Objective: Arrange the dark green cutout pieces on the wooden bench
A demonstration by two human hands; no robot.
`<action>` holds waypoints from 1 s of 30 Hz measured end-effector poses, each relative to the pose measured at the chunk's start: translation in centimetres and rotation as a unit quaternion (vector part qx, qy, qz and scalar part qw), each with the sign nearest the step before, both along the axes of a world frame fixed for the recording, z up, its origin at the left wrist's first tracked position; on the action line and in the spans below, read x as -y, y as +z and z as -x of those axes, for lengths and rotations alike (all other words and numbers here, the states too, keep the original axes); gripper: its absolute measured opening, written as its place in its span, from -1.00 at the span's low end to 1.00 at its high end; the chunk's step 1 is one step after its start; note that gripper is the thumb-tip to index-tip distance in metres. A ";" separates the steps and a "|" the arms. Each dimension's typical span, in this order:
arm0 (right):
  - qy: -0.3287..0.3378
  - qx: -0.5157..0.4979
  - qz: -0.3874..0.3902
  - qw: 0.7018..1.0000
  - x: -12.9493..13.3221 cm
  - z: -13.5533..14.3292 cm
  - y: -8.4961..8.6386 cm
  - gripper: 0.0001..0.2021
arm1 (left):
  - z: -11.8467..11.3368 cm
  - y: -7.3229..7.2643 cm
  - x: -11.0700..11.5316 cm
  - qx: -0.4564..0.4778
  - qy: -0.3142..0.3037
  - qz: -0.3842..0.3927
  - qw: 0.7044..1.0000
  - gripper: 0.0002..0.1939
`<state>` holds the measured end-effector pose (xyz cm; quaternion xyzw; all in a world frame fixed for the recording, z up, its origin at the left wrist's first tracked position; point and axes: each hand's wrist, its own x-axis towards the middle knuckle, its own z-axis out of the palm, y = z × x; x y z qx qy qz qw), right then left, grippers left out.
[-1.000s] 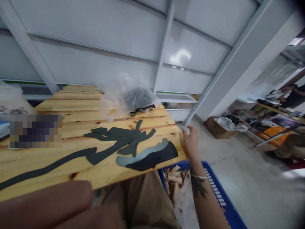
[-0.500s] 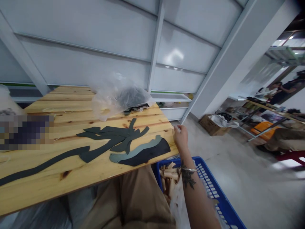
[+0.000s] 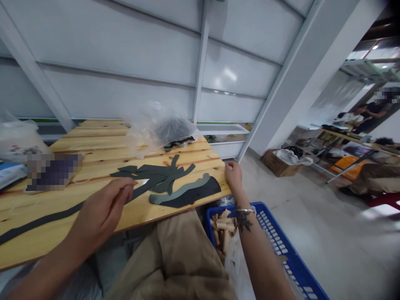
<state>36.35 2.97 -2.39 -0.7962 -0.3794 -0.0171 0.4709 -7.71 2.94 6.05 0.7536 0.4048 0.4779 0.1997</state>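
Observation:
My left hand is over the table, its fingers pinched together above the dark strips; a small pale bit shows by the fingertips, too small to name. Beneath and beyond it lies a loose pile of dark grey-green cut pieces, with one long dark strip running to the left. A wavy two-tone piece, light green along one side and black on the other, lies flat near the front edge. At the table's right edge my right hand is closed, and whatever it may hold is hidden.
On the wooden table stand a clear plastic bag with dark pieces and, at left, a white bag. A blue basket holding brown paper rolls is below my right arm. Farther right are a cardboard box and seated people.
My left hand has come into view from the lower left, over the dark strips. My right hand stays closed at the table's right edge. The view has shifted slightly.

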 end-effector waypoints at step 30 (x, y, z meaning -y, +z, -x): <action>0.033 -0.029 0.078 0.996 -0.1 0.3 1.3 -0.67 | -5.0 -6.5 -4.6 -0.138 0.096 -0.065 0.984 -0.60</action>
